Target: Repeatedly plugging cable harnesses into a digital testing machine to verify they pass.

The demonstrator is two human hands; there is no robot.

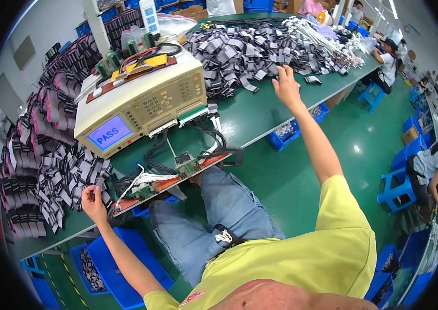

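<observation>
One word in dark capitals fills the blue screen [108,134] of the beige tester [149,106], 10 o'clock; keypad markings too small to read. Ribbon cables: large heap [250,51] at 12, smaller heap [69,183] at 9. Right hand [287,90], 1 o'clock, released, fingers loosely spread beside large heap. Left hand [94,205], 8 o'clock, fingers curled beside smaller heap; cannot tell if gripping anything. Wired fixture [188,167] stands between them, blue tub [103,263] below at 7.

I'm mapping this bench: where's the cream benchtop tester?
In the head view, the cream benchtop tester stands left of centre on the green table, between two heaps of ribbon cables.
</observation>
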